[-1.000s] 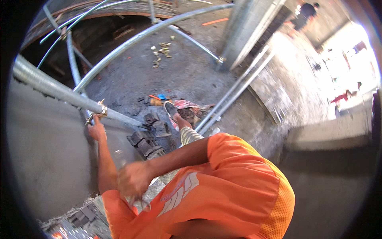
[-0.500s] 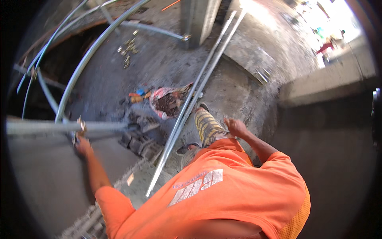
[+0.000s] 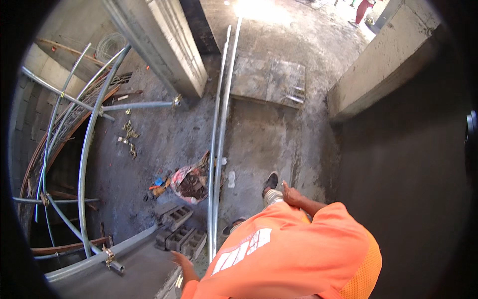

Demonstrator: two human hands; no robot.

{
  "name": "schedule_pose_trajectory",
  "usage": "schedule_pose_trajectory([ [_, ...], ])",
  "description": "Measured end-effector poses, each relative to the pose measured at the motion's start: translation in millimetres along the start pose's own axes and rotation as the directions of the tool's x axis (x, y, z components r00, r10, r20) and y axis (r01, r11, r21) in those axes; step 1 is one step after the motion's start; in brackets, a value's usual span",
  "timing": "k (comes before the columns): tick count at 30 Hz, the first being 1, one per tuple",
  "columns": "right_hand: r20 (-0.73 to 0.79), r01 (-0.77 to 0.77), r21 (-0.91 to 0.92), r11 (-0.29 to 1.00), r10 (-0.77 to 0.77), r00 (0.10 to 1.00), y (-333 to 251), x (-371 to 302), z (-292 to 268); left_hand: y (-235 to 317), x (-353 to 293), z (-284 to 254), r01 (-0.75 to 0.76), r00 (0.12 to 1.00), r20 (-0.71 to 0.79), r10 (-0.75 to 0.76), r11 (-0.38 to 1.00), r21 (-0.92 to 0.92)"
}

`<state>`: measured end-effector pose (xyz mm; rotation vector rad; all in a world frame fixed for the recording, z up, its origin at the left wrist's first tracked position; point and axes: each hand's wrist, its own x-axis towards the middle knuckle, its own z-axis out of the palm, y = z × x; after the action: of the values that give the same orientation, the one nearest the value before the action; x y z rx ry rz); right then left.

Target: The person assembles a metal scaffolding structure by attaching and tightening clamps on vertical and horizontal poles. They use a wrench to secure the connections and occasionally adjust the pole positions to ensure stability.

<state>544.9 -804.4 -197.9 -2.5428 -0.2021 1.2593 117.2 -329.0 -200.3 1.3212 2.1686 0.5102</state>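
Observation:
My left hand is off the pipes, fingers loosely stretched, over the edge of a grey wall top. Left of it, a metal scaffold clamp joins a curved scaffold pipe and a short slanted pipe to a long pipe along the wall. Near my right thigh, my right hand has its fingers curled, with a pale tip showing at the front. Whether anything small is inside it cannot be made out. Just ahead of my left hand lie hollow concrete blocks.
Two long metal pipes stretch across the floor ahead. A torn sack and loose clamps lie left of them. A concrete column rises beyond, flat panels lie farther off, and a concrete beam stands right. A person is far away.
My left hand has let go of the clamp and pipe joint and moved right, closer to my body. The view has swung left and forward. My right hand stays by my thigh.

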Motion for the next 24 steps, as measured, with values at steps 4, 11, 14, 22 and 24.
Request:
schedule_pose_trajectory([
  [4, -0.039, 0.033, 0.093, 0.995, -0.029, 0.999, 33.6, 44.2, -64.3, -2.5, -150.0, 87.5, 0.088, 0.768, 0.602, -0.218, 0.968, 0.237],
  [11, -0.142, 0.095, 0.219, 0.971, -0.064, 0.988, 27.3, 107.1, -202.0, 72.7, -214.2, 157.3, -0.261, 0.657, 0.726, -0.202, 0.843, 0.47],
  [14, -0.205, 0.155, 0.266, 0.952, -0.101, 0.973, 24.9, 146.6, -255.2, 110.9, -220.4, 199.4, -0.382, 0.67, 0.729, -0.143, 0.775, 0.503],
  [22, -0.239, 0.115, 0.132, 0.985, -0.081, 0.968, 70.8, 268.4, -380.9, 314.1, -234.6, 419.2, -0.238, 0.675, 0.73, 0.108, 0.968, 0.077],
  [24, -0.166, -0.022, 0.135, 0.991, 0.044, 0.985, 86.9, 282.0, -412.5, 371.6, -257.9, 480.9, -0.3, 0.683, 0.73, 0.042, 0.926, 0.227],
])
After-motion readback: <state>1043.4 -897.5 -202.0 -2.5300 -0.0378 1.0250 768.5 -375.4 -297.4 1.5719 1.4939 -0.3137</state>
